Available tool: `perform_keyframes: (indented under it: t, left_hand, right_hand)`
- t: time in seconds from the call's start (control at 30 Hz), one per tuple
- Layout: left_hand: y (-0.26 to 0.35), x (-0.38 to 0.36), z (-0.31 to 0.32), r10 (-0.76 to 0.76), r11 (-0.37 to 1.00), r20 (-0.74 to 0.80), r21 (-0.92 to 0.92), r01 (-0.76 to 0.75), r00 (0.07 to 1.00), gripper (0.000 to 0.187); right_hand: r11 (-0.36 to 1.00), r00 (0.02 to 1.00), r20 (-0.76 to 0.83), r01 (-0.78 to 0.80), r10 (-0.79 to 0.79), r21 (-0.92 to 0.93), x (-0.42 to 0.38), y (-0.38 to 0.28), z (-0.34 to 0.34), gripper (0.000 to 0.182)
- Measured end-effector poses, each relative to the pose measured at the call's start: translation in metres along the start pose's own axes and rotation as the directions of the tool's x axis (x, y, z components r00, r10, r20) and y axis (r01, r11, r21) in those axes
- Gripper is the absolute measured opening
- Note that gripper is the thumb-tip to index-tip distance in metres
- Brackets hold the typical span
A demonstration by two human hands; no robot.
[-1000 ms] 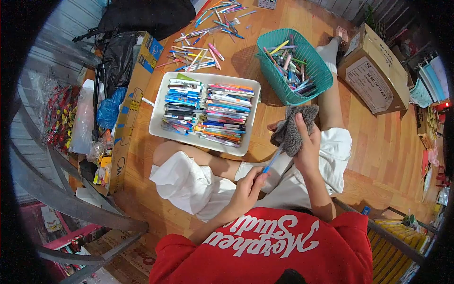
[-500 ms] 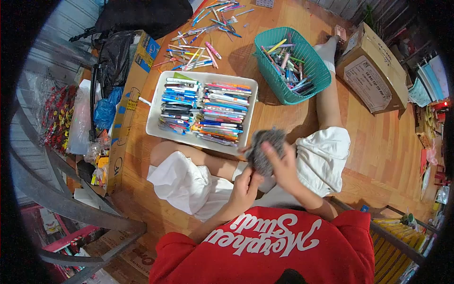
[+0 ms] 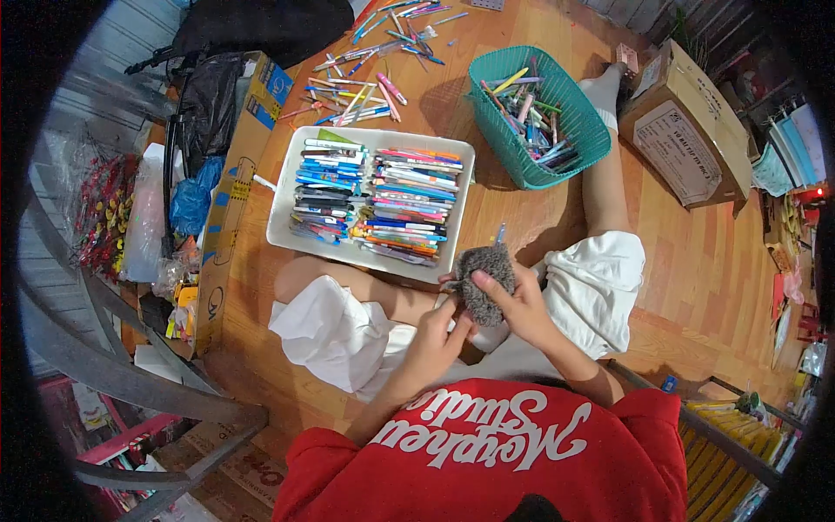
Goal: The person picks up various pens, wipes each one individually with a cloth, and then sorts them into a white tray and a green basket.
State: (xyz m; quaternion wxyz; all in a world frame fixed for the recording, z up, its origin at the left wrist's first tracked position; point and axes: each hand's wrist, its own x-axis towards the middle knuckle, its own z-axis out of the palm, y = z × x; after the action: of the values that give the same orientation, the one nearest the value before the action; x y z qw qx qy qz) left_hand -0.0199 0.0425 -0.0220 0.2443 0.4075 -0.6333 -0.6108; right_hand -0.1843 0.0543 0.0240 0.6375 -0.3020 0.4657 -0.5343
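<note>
A fuzzy grey cloth (image 3: 484, 261) is bunched up over my lap. My right hand (image 3: 524, 306) is closed around its right side, the thumb lying across the front. At the cloth's lower left edge, my left hand (image 3: 440, 335) has its fingers closed on the fabric; whatever else sits between them is hidden. The thin tip of a pen (image 3: 500, 232) sticks out above the cloth. Just beyond my hands stands a white tray (image 3: 283, 213), with pens (image 3: 413, 200) laid side by side in two columns.
A teal basket (image 3: 584, 117) of loose pens stands right of the tray. More pens (image 3: 352, 100) lie scattered on the wooden floor behind it. Cardboard boxes flank me, one on the right (image 3: 687, 130) and one on the left (image 3: 228, 235). A metal frame (image 3: 148, 383) curves at lower left.
The cloth has turned and come slightly lower, and a pen tip now shows above it. My left hand has shifted a little to the left. Tray and basket look the same.
</note>
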Motion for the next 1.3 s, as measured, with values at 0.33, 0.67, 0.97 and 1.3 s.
perform_keyframes:
  t: [0.33, 0.67, 0.97, 1.3]
  left_hand:
    - [0.044, 0.023, -0.034, 0.226, 0.971, 0.021, -0.090, -0.223, 0.974, 0.024]
    - [0.048, 0.029, -0.038, -0.019, 0.914, -0.471, -0.365, -0.176, 0.882, 0.020]
    - [0.037, 0.033, -0.051, -0.051, 0.851, -0.585, -0.449, -0.271, 0.810, 0.022]
    - [-0.015, 0.138, -0.083, 0.491, 0.804, -0.091, 0.430, -0.411, 0.866, 0.021]
  right_hand:
    - [0.840, 0.895, 0.444, 0.272, -0.042, -0.469, 0.006, 0.012, -0.007, 0.029]
    - [0.738, 0.945, 0.317, 0.268, -0.077, -0.619, 0.000, 0.005, -0.002, 0.026]
    - [0.440, 0.906, 0.394, 0.419, -0.151, -0.794, -0.007, 0.009, -0.003, 0.028]
    - [0.502, 0.950, 0.313, 0.277, -0.012, -0.819, -0.033, 0.033, -0.039, 0.028]
